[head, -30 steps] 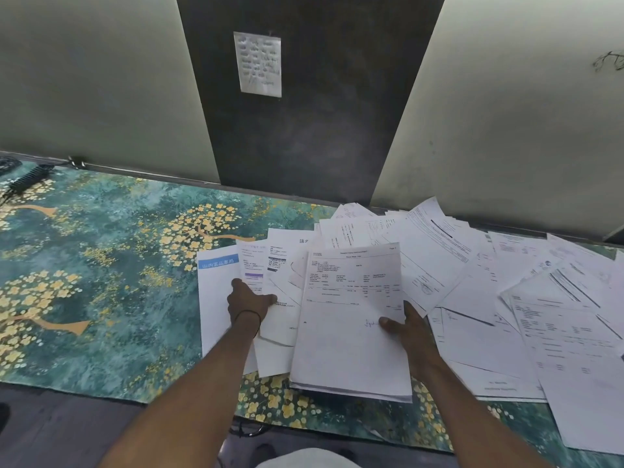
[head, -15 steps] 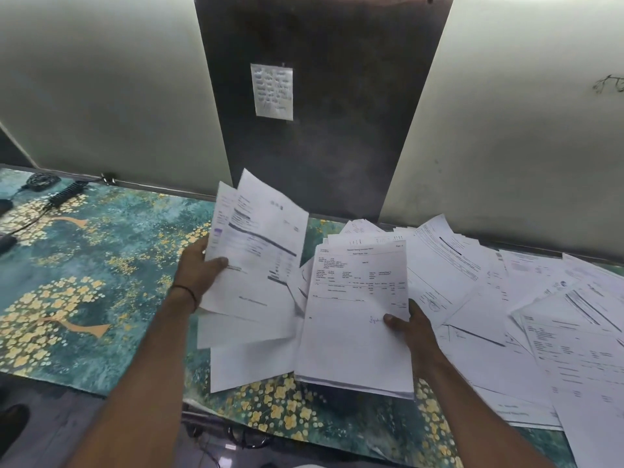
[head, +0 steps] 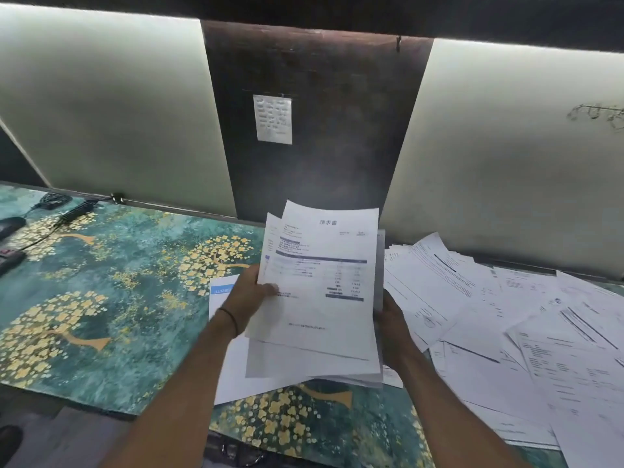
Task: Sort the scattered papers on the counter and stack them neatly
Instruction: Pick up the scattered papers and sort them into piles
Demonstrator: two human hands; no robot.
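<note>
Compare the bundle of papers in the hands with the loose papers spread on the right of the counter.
The held bundle is lifted off the counter and tilted up toward the camera; the loose papers lie flat on it. The held bundle is gathered, though its edges are uneven, and gripped by the left hand and right hand; the loose papers fan out, overlapping at many angles, untouched. Both are white printed sheets.

You have two bare hands, left and right, together gripping one raised bundle of white printed sheets whose sheet count cannot be told. One white sheet with a blue header lies beneath it. One loose spread of white printed papers, too overlapped to count, covers your green counter with gold blossoms; one small grey note hangs on the dark panel.
</note>
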